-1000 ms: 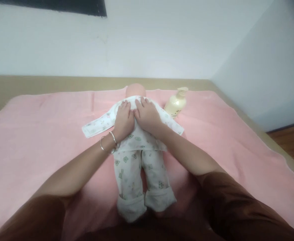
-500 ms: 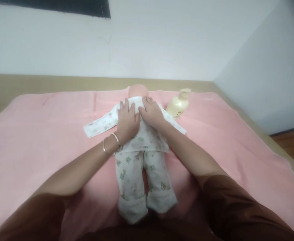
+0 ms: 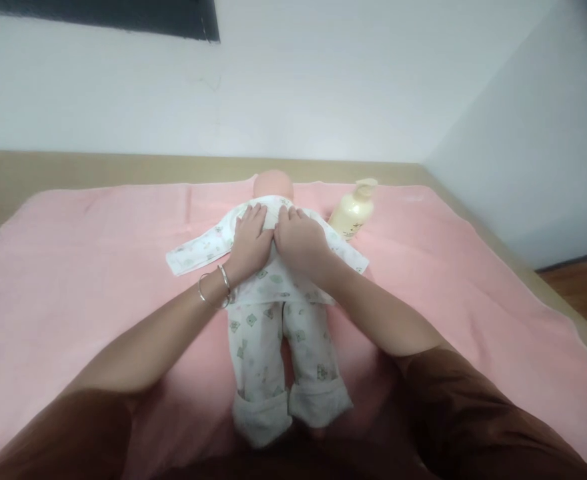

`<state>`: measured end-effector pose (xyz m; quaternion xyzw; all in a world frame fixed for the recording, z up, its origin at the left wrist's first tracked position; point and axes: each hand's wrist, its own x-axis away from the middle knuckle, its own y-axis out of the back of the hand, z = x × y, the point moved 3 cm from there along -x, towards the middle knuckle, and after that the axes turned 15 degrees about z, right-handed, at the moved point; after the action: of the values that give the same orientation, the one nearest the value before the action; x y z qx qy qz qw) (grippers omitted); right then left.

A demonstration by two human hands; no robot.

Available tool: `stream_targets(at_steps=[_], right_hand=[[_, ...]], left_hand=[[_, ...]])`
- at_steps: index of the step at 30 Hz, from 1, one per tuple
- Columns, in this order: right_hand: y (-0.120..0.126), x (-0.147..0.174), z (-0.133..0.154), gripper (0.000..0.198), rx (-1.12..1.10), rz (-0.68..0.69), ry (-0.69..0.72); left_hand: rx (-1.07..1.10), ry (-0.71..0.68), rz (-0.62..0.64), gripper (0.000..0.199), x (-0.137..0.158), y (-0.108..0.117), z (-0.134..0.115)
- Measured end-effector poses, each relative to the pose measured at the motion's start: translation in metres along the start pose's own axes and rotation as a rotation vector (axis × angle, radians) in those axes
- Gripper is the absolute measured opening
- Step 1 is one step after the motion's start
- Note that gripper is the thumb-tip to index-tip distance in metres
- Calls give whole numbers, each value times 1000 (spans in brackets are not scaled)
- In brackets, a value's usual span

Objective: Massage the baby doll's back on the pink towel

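A baby doll [image 3: 258,333] lies face down with its head away from me, dressed in a white long-sleeved top and trousers with a small green print. Its trouser cuffs are turned up. My left hand [image 3: 252,241] rests on the left side of the doll's upper back, fingers stretched out and pointing toward the head. On the right side of the back lies my right hand [image 3: 301,241], also flat, its thumb close to the left thumb. Neither hand grasps anything. Two thin silver bangles circle my left wrist.
A cream pump bottle [image 3: 352,212] stands beside the doll's right sleeve. Under everything spreads a pink blanket [image 3: 98,267] on a tan surface [image 3: 123,168]. White walls [image 3: 323,80] rise behind and to the right. A dark panel [image 3: 123,15] hangs at the upper left.
My right hand has slid a little down the doll's back, toward me, and its thumb now nears the left one. My left fingers have drawn closer together. The doll and bottle stay put.
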<state>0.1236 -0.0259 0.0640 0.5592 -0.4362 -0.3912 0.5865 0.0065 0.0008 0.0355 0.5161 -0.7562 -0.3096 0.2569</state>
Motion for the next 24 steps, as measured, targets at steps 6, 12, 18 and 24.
stream_targets(at_steps=[6, 12, 18, 24], right_hand=[[10, 21, 10, 56, 118, 103, 48], [3, 9, 8, 55, -29, 40, 167], [-5, -22, -18, 58, -306, 17, 98], [-10, -41, -41, 63, -397, 33, 39]], left_hand=[[23, -5, -44, 66, -6, 5, 6], [-53, 24, -85, 70, -5, 4, 11], [-89, -8, -140, 63, -6, 1, 13], [-230, -72, -172, 60, 2, -6, 6]])
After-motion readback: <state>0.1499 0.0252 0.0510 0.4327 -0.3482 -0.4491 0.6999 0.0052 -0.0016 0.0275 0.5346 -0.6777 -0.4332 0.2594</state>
